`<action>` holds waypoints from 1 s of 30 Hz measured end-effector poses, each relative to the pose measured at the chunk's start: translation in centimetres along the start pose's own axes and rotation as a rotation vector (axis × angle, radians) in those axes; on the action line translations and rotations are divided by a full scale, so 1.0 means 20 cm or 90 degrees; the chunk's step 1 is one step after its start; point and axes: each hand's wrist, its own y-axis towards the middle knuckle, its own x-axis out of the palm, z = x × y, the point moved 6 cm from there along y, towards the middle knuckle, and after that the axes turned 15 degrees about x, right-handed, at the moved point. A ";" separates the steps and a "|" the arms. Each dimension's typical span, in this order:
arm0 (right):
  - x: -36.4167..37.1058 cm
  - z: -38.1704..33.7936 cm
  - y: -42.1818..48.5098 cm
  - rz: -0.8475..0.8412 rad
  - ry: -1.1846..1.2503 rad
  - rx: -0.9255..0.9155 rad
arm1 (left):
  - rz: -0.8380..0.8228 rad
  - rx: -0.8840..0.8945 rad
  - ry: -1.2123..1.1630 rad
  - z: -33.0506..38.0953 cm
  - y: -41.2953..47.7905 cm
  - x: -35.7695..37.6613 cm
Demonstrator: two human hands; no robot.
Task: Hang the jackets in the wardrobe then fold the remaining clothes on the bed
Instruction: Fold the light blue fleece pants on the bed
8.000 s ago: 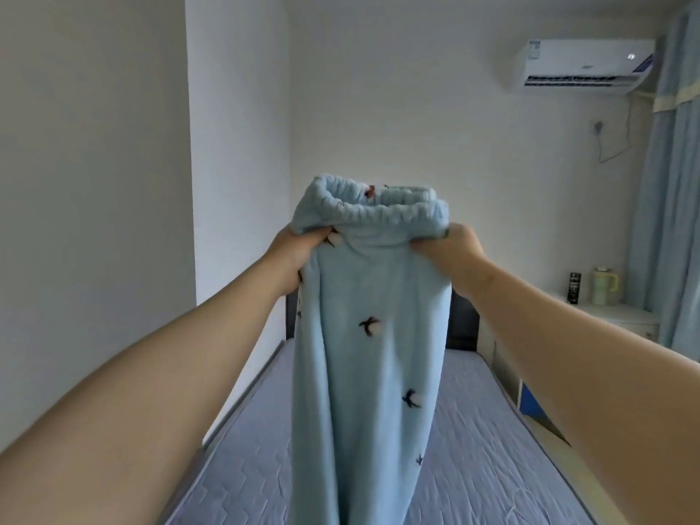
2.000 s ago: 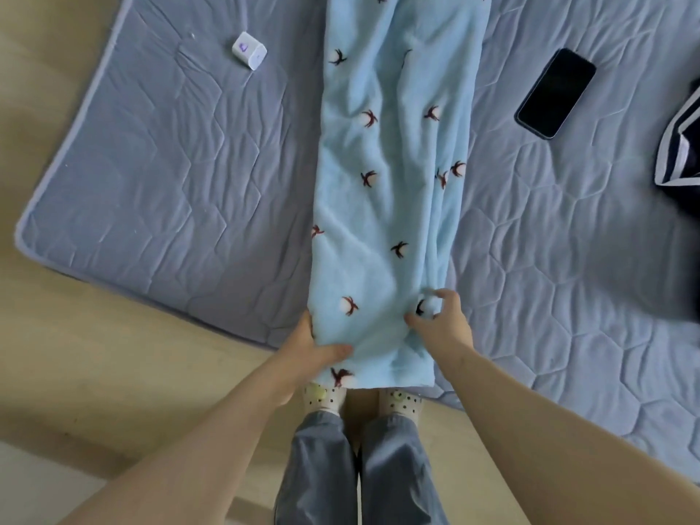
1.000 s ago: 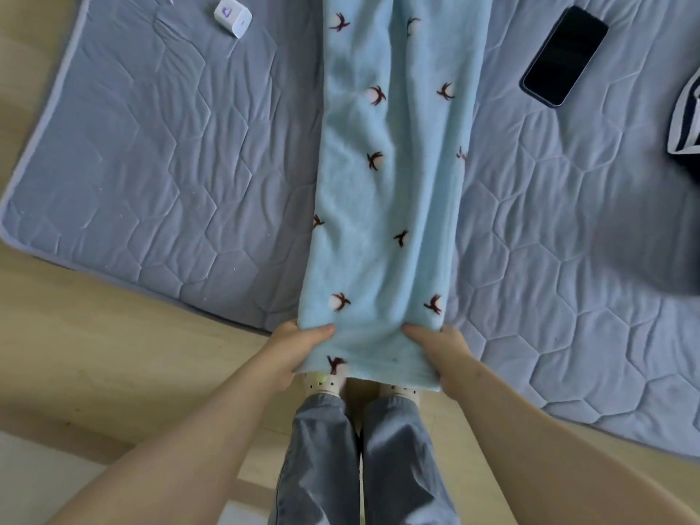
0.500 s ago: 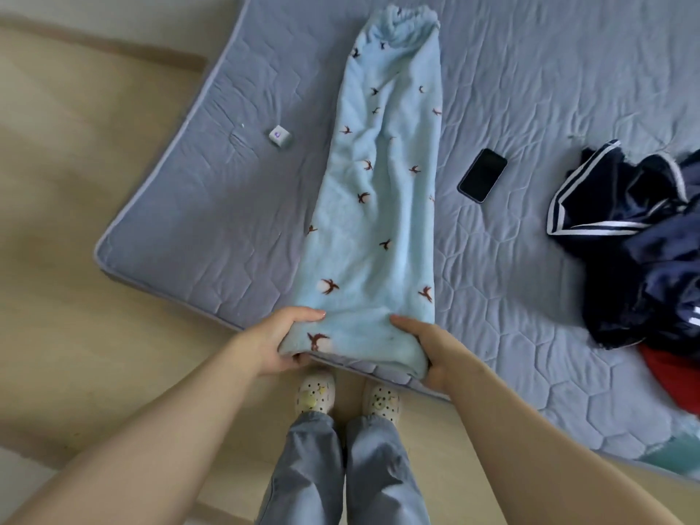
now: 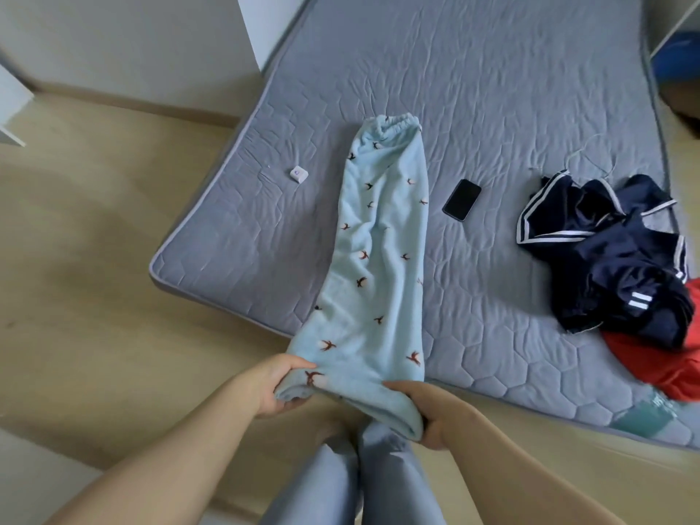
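Lt-blue fleece trousers (image 5: 382, 259) w/ bird print, legs stacked, stretched along bed (image 5: 492, 89).

Bare L forearm (image 5: 182, 449) & R forearm (image 5: 511, 460), uncovered to the frame edge; L hand (image 5: 282, 388) & R hand (image 5: 428, 422) bare too. Below, grey-blue trousers (image 5: 394, 483): loose, matte fabric w/ soft creases, same shade both legs, hems lost in blur.
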 end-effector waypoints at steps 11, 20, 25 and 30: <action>0.09 -0.61 -0.21 -0.012 0.198 -0.180 | 0.036 0.162 -0.095 0.70 0.23 0.21; -0.01 -1.56 -0.32 0.045 0.197 -0.252 | 0.014 0.179 -0.134 1.41 0.76 0.49; -0.06 -2.29 -0.42 0.001 0.187 -0.338 | 0.074 0.297 -0.137 2.01 1.18 0.69; -0.09 -2.55 -0.24 0.034 0.016 -0.286 | 0.132 0.296 0.056 2.08 1.53 0.73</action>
